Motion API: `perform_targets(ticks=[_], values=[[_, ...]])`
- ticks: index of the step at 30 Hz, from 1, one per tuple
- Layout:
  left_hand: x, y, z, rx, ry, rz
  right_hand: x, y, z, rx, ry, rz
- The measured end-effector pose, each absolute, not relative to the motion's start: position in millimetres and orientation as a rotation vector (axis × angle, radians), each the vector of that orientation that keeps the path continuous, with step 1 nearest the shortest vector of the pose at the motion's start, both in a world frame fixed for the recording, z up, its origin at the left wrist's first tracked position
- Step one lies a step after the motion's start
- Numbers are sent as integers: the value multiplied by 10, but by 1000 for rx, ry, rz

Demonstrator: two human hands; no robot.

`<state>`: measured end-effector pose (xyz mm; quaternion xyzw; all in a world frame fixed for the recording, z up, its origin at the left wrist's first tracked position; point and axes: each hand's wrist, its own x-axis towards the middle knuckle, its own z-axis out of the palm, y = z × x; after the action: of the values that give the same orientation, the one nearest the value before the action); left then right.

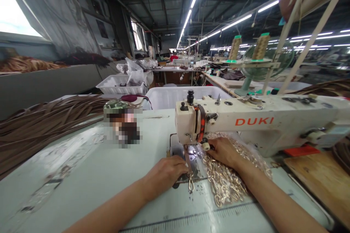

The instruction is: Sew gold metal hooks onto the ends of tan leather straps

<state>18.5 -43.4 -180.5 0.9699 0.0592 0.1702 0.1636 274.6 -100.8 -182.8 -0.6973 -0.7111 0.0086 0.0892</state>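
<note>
Far left: a heap of long brown straps [41, 123] lies fanned across the table [90, 182], ends pointing toward me, within the left arm's reach, I judge.

Behind it: white bins [120, 84] along the back edge, clear of the sewing surface.

Centre: my left hand [164, 175] sits just left of the needle. Fingers are curled down and clenched on a short strap [188, 163] that runs under the presser foot. The grip pins it flat to the plate, probably so it stays straight. A small metal clasp [190, 185] hangs off the strap's near end, toward me.

Right of the needle: my right hand [222, 151] rests on a heap of gold chain [224, 184] spread under the arm of the sewing machine [254, 121]. The fingertips go under the machine head, so I cannot tell whether they grip anything or only lie there. The palm's weight seems to hold the chain back from the needle.

Above: two thread cones [261, 45] on the stand, a green fan [258, 66] behind them.

Far right: a wooden board [319, 178] on the table edge.
</note>
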Motion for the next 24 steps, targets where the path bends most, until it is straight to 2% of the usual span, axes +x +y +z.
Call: perform_targets(ticks=[17, 24], values=[[318, 124, -1899, 2846, 448, 553, 2756, -1000, -1842, -2056, -2121, 68], [461, 262, -1721, 3102, 126, 303, 2750, -1002, -1852, -2070, -2093, 73]])
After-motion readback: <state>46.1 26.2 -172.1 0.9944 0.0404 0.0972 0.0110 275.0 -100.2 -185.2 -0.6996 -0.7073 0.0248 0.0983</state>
